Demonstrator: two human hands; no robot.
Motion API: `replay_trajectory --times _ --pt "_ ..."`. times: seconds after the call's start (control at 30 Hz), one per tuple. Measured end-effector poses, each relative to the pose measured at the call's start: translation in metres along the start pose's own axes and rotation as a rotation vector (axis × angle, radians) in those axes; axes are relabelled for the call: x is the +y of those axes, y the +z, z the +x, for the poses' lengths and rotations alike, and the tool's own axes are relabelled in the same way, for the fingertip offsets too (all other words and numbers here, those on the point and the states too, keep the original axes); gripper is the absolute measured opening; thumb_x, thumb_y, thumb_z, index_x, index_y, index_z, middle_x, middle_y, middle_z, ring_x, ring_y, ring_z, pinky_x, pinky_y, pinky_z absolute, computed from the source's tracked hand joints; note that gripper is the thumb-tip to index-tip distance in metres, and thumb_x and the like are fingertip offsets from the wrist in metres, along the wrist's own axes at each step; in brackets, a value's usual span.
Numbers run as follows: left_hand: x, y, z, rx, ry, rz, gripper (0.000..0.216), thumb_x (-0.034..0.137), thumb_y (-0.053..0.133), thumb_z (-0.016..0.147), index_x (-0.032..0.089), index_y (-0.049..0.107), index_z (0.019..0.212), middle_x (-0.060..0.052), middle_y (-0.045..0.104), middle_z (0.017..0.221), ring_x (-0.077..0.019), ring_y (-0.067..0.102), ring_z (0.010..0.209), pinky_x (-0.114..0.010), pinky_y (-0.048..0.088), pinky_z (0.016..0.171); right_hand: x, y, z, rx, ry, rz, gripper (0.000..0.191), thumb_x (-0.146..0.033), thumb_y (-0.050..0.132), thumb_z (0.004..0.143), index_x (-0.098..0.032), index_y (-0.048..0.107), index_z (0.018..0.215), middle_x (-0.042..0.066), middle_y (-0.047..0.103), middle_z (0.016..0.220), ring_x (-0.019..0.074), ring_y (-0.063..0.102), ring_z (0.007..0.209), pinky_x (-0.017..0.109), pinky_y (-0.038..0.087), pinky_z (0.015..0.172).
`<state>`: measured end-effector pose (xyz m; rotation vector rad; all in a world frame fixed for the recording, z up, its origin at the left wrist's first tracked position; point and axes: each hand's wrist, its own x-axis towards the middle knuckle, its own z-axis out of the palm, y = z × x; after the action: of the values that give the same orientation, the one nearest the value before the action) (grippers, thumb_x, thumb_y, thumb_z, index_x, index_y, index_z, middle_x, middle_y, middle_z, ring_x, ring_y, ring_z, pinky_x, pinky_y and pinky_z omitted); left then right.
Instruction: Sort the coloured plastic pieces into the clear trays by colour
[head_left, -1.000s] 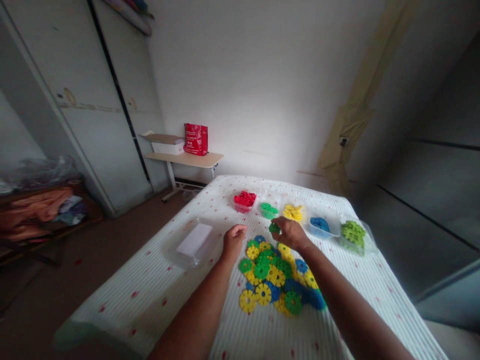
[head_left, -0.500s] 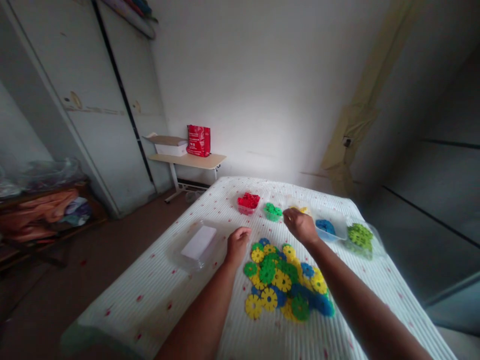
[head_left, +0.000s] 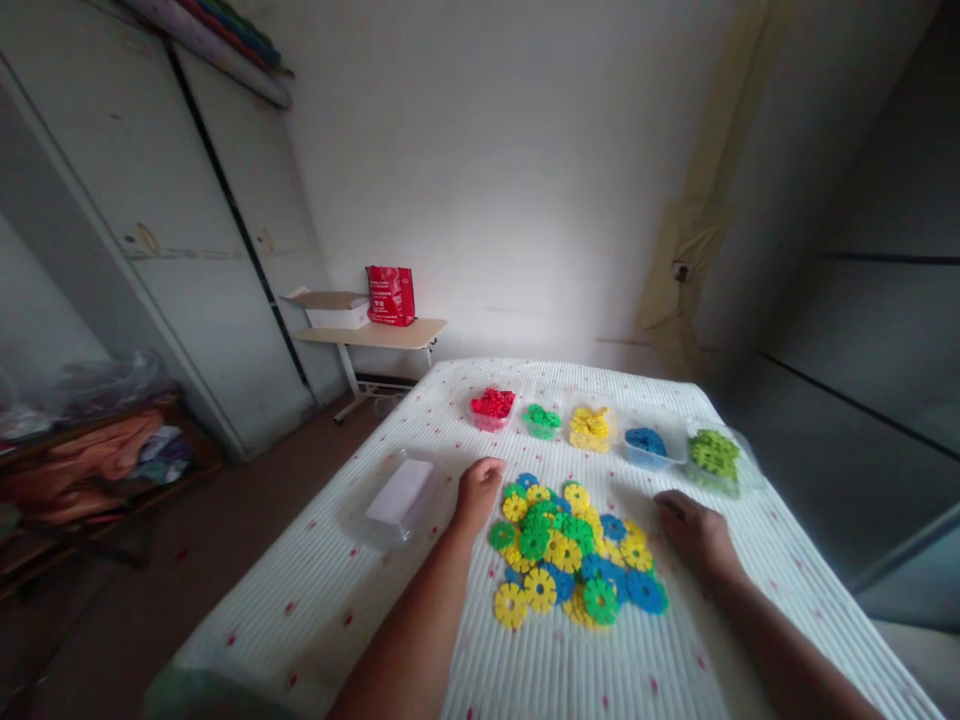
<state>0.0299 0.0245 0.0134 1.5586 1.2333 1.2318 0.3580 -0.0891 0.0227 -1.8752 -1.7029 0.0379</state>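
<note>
A pile of flat plastic flower discs (head_left: 571, 552) in yellow, green and blue lies on the white striped bed sheet (head_left: 360, 600). My left hand (head_left: 480, 490) rests curled in a loose fist at the pile's left edge, with nothing seen in it. My right hand (head_left: 694, 530) lies on the sheet just right of the pile, fingers loosely spread toward the discs and holding nothing. Beyond the pile stands a row of small tubs: red pieces (head_left: 492, 407), green pieces (head_left: 541, 421), yellow pieces (head_left: 590, 428), blue pieces (head_left: 645, 446) and light green pieces (head_left: 712, 458).
A clear plastic box with a white sheet inside (head_left: 397, 496) sits left of my left hand. Off the bed's far left corner stands a small side table (head_left: 375, 333) with a red bag (head_left: 390, 295) and a cardboard box (head_left: 334, 310). Wardrobe doors and a cluttered low shelf (head_left: 97, 450) are at the left.
My right hand carried a green disc to the green tub, let it go, and has come back down to the sheet right of the pile. My left hand has stayed put.
</note>
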Motion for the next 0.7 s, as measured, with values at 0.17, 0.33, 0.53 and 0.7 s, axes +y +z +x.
replay_trajectory --times 0.17,0.33,0.53,0.7 --pt "0.010 -0.016 -0.005 -0.278 -0.009 0.079 0.023 0.013 0.060 0.059 0.014 0.069 0.079 -0.001 0.064 0.071 -0.0151 0.058 0.070 -0.025 0.046 0.066 -0.004 0.004 0.005 0.010 0.030 -0.023 0.031 -0.035 0.039 0.075 -0.020 0.067 0.080 0.006 0.071 0.079 0.0194 0.064 0.070 0.026 0.046 0.063" --pt "0.018 -0.027 -0.009 -0.540 0.109 0.304 0.048 0.009 0.065 0.053 0.018 0.068 0.100 -0.004 0.058 0.099 -0.0170 0.056 0.090 -0.026 0.045 0.081 -0.005 0.003 0.005 0.024 0.045 -0.023 0.030 -0.032 0.040 0.076 -0.020 0.067 0.080 0.005 0.071 0.079 0.0186 0.064 0.071 0.025 0.045 0.064" --pt "0.024 -0.020 -0.014 -0.533 0.218 0.583 0.047 0.009 0.061 0.058 0.021 0.067 0.104 -0.004 0.055 0.098 -0.0181 0.053 0.098 -0.027 0.043 0.088 -0.005 0.004 0.003 0.026 0.038 -0.065 0.027 -0.029 0.041 0.078 -0.021 0.067 0.082 0.004 0.071 0.081 0.0172 0.064 0.070 0.024 0.045 0.064" --pt "0.029 -0.014 -0.018 -0.506 0.207 0.758 0.047 0.015 0.061 0.061 0.023 0.066 0.106 -0.005 0.057 0.099 -0.0202 0.055 0.097 -0.026 0.043 0.087 -0.007 0.004 0.003 0.033 0.043 -0.071 0.025 -0.027 0.043 0.078 -0.021 0.067 0.082 0.003 0.071 0.080 0.0168 0.064 0.070 0.023 0.044 0.063"
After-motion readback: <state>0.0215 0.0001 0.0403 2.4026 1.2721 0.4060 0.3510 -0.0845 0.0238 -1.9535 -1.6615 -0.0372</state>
